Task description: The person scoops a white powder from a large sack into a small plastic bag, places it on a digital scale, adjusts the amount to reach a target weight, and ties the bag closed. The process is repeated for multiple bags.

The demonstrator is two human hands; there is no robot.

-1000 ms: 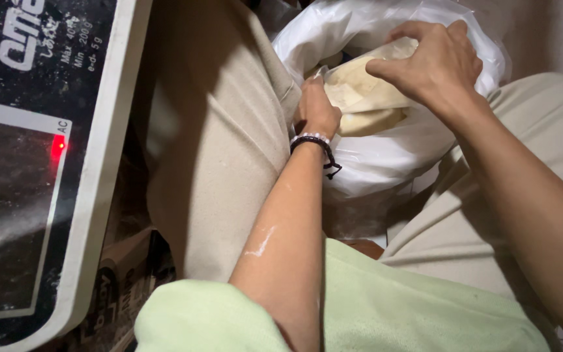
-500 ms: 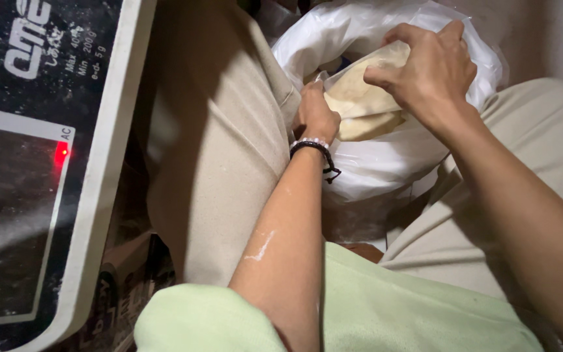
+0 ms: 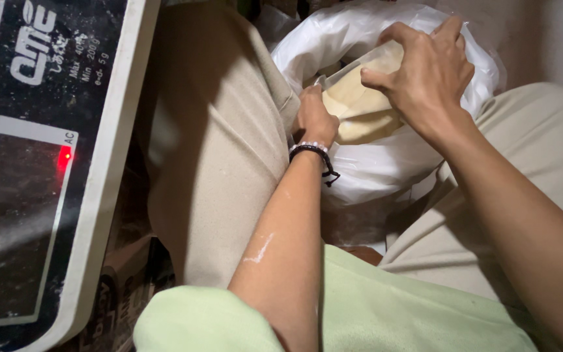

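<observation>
We pinch the soft, floppy dough [image 3: 360, 107] — left hand [image 3: 314, 117] underneath, right hand [image 3: 428, 72] clamping its top edge — inside the bag [image 3: 386, 166].

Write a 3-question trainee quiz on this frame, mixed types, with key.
1. True or false: the right hand rests on the pale dough-like lump inside the white plastic bag.
2. What sits on the left hand's wrist?
A. a watch
B. a dark bracelet
C. nothing
3. What colour is the small light lit on the weighing scale at the left of the view?

Key
1. true
2. B
3. red
</observation>
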